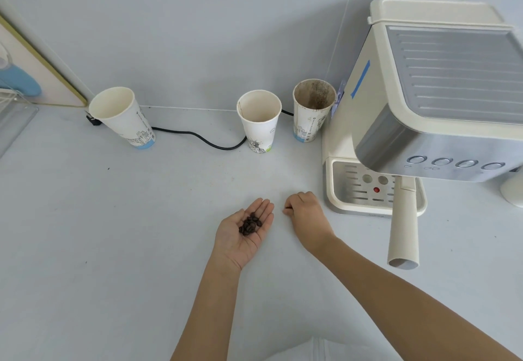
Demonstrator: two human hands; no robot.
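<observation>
My left hand [240,243] lies palm up just above the white counter [127,233], fingers straight, with several dark coffee beans [249,225] in the palm. My right hand [307,219] is just to its right, knuckles up and fingers curled. Its fingertips are pinched together near the counter on what looks like a single dark coffee bean [288,211]. The two hands are a small gap apart.
Three paper cups stand by the back wall: a clean one at left [121,117], one in the middle [259,120], a coffee-stained one [311,109] beside the cream espresso machine [424,100]. Its portafilter handle [403,227] juts toward me. A black cord [198,135] runs behind the cups.
</observation>
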